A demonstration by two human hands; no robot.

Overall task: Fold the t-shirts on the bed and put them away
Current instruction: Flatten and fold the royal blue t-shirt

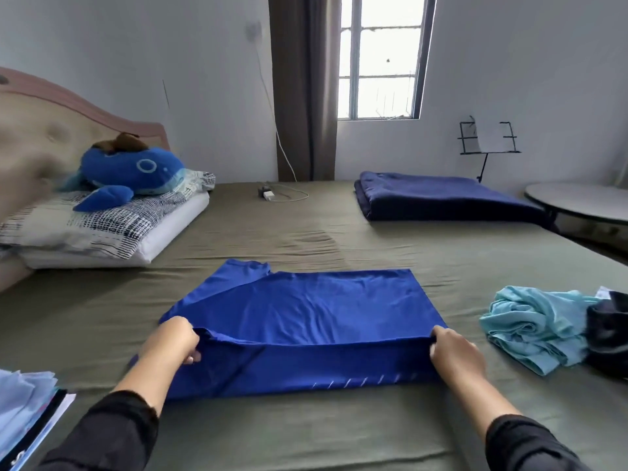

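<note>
1. The royal-blue smooth-knit t-shirt (299, 311) lies spread across the middle of the olive-green bed sheet (306, 239), its near edge lifted off the bed.
2. The left hand (173, 341) pinches the near left corner of that edge, fingers curled round the cloth; the right hand (453, 351) grips the near right corner the same way. The two hands are well apart, with the cloth stretched between them.
3. Judging by this, the blue shirt is mid-fold: one sleeve shows at its far left corner and no finished packet exists yet.
4. A crumpled light-turquoise t-shirt (533, 328) waits unfolded to the right, touching a dark navy bundled garment (608, 331); both look still to do.
5. At the lower left edge sits a stack of pale-blue folded cloth (23, 402), possibly finished pieces, though I cannot tell.
6. Nothing shows where the shirts go, so putting away remains.
7. Farther off lie a folded navy blanket (441, 198), a patterned pillow (102, 229) carrying a blue plush whale (132, 171), and a white charger with cable (272, 195). None blocks the fold.
</note>
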